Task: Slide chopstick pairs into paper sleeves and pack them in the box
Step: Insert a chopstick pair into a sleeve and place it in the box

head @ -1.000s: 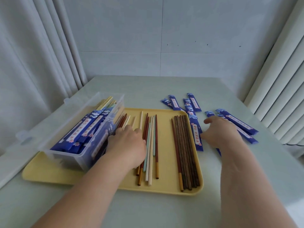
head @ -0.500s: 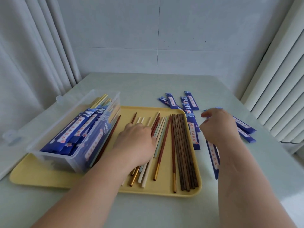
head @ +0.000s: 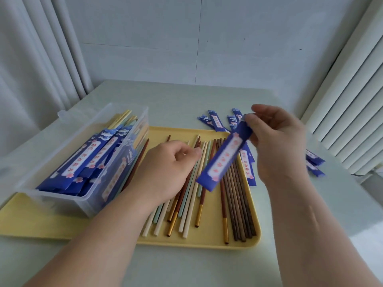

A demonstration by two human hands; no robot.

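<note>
We hold a sleeve (head: pixel 224 156) by its top in the right hand (head: pixel 277 146), ready for loading. The left hand (head: pixel 165 170) curls over loose chopsticks (head: pixel 189 212); grip unclear.

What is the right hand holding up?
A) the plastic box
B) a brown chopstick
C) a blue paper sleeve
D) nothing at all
C: the right hand pinches the top end of a blue paper sleeve and holds it above the yellow tray, while the left hand curls over the loose chopsticks lying on that tray.
</note>
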